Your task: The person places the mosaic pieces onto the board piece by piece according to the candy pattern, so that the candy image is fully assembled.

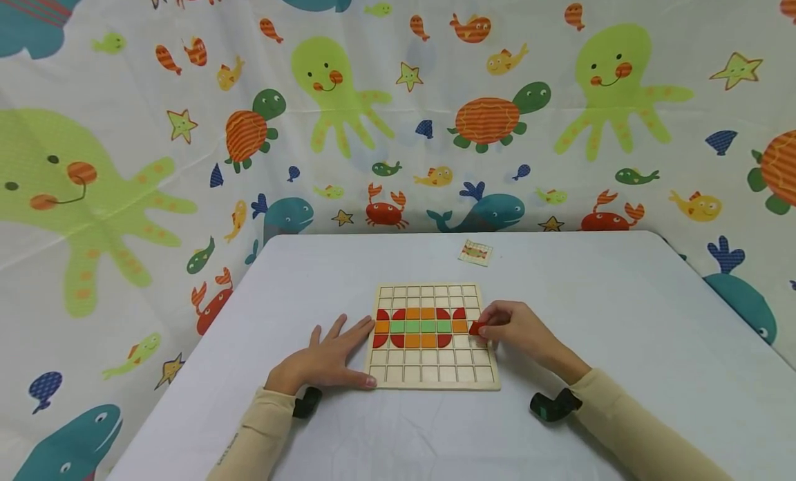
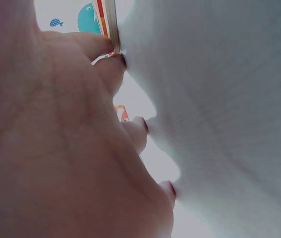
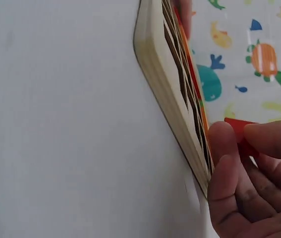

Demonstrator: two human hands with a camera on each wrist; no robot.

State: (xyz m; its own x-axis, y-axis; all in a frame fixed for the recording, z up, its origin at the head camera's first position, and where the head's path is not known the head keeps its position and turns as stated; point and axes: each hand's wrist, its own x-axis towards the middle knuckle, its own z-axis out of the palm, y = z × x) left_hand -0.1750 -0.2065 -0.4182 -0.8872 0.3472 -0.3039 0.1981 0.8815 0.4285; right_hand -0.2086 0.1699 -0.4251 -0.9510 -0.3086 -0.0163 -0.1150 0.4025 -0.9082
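Observation:
A square wooden grid board (image 1: 430,374) lies flat on the white table. Red, orange and green tiles fill part of three of its rows, with a band of green tiles (image 1: 420,326) in the middle. My left hand (image 1: 326,362) rests on the table with its fingers spread, thumb and index fingertips at the board's left edge. Between thumb and fingers, my right hand (image 1: 522,334) pinches a red tile (image 3: 238,130) over the board's right side, close by an orange tile (image 1: 459,326). In the right wrist view, fingertips partly cover that red tile.
Behind the board, a small pattern card (image 1: 475,253) lies on the white table (image 1: 560,280). A curtain printed with sea animals (image 1: 410,121) hangs beyond the table's far edge. Each wrist bears a dark camera mount (image 1: 553,406).

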